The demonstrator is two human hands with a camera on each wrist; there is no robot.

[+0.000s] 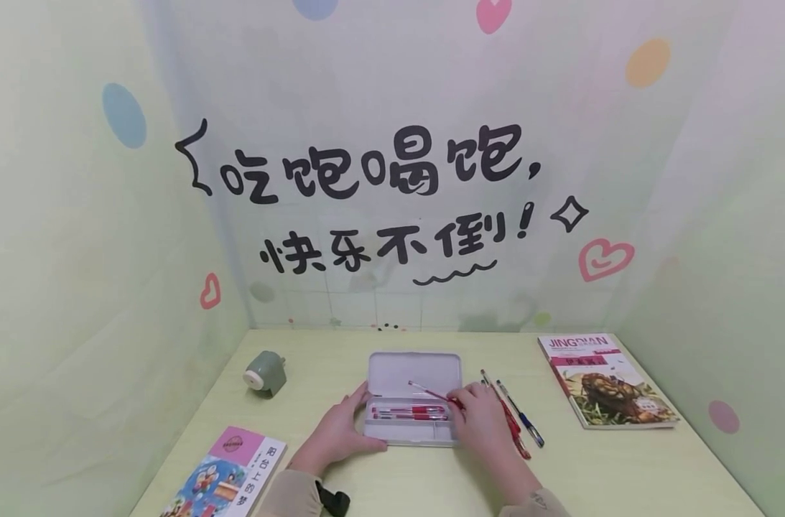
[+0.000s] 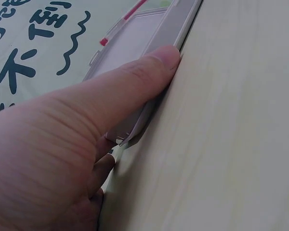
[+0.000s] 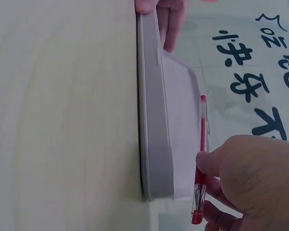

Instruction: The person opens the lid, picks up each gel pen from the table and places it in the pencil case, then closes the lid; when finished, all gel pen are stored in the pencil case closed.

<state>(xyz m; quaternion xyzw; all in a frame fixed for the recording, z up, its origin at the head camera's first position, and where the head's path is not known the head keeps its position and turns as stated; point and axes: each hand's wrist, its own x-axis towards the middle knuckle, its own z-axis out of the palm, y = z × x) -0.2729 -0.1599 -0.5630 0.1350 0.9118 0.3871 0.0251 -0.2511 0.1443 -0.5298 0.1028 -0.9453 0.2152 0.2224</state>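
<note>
A light-coloured pencil case (image 1: 401, 432) stands on the table with its lid (image 1: 414, 373) tilted back. Several red pens (image 1: 408, 412) lie in its upper compartment. My left hand (image 1: 340, 436) grips the case at its left end; in the left wrist view the thumb (image 2: 149, 70) lies along the front wall, with the other fingers curled at the far side. Between thumb and fingers my right hand (image 1: 485, 420) pinches a red gel pen (image 3: 201, 144) over the case's right part. The pen's clear end points left, in front of the lid.
Right of the case lie more red pens (image 1: 518, 431) and a dark blue pen (image 1: 528, 424). A magazine (image 1: 615, 388) rests at the back right. At the left are a grey-green pencil sharpener (image 1: 266, 372) and a pink-and-blue book (image 1: 227, 470). Printed fabric walls (image 1: 392, 86) enclose the table.
</note>
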